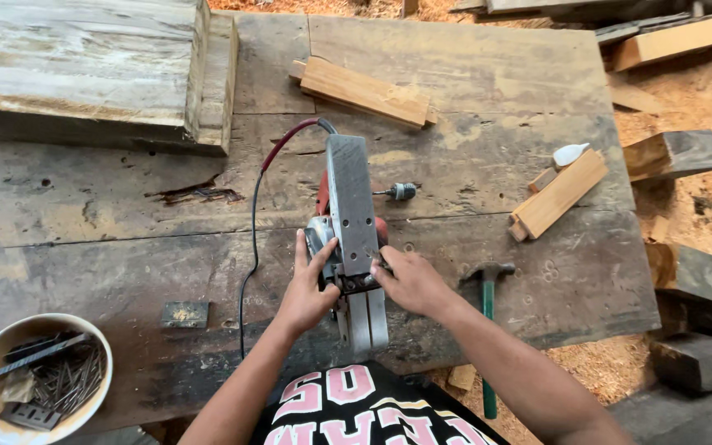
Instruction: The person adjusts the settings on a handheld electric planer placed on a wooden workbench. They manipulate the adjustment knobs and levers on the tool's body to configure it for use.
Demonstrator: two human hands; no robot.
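Observation:
An electric hand planer (351, 216) lies upside down on the worn wooden workbench (488, 74), its grey metal sole facing up. My left hand (306, 288) grips its left side near the blade slot. My right hand (410, 280) presses fingers on the right side at the same slot. A red and black power cord (255, 206) runs from the tool's far end down the bench.
A green-handled hammer (488, 305) lies right of my right hand. A drill chuck piece (402, 191), wood blocks (364, 91) (559, 194), a thick plank (84, 66) and a bowl of nails (35, 381) sit around. Sawdust and timber offcuts (676, 153) cover the floor at right.

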